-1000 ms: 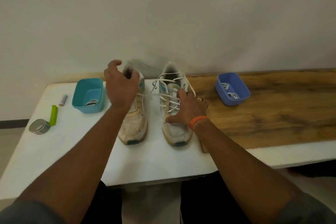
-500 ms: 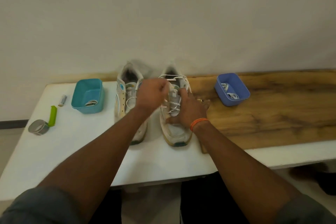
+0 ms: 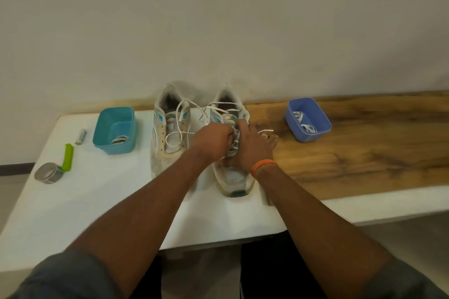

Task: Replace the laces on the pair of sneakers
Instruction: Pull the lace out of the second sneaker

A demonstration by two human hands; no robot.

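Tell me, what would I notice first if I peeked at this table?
Probably the two hands, left hand and right hand, meeting over the laces of the right sneaker at the table's middle. Next, the left sneaker beside it with loosened laces, then a teal tub on the left and a blue tub on the wooden board at the right.

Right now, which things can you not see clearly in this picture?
Head view only:
- Laces of the right sneaker at mid-shoe: covered by the left hand and right hand, so the exact grip is unclear.
- Contents of the teal bin and blue bin: too small to identify.
- Small cylinder near the teal bin: too small to name.
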